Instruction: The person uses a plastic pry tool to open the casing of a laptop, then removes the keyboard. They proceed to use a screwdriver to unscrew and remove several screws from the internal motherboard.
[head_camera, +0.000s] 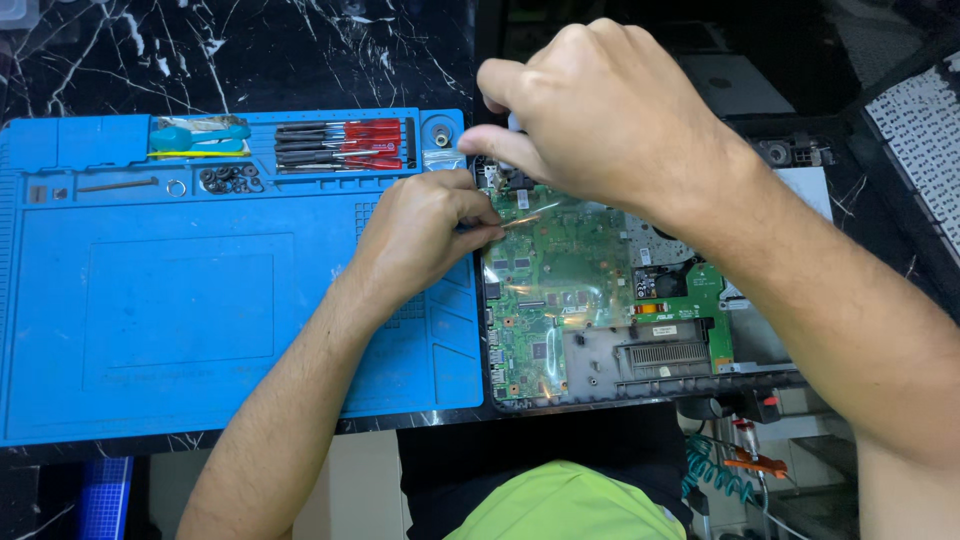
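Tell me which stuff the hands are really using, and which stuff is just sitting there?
In use: green circuit board, left hand pinching a thin tool, right hand above the board.

Just lying about: blue mat, red-handled screwdrivers, small black rings, keyboard.

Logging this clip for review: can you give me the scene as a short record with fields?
setting: black marble table, seen from the head camera
left hand: pinches a thin tool at the circuit board's edge
right hand: closed on a small tool above the circuit board
work item: opened laptop with the green board exposed
beside it: blue work mat
on the mat's top tray: red-handled screwdrivers, black screws
far right: keyboard
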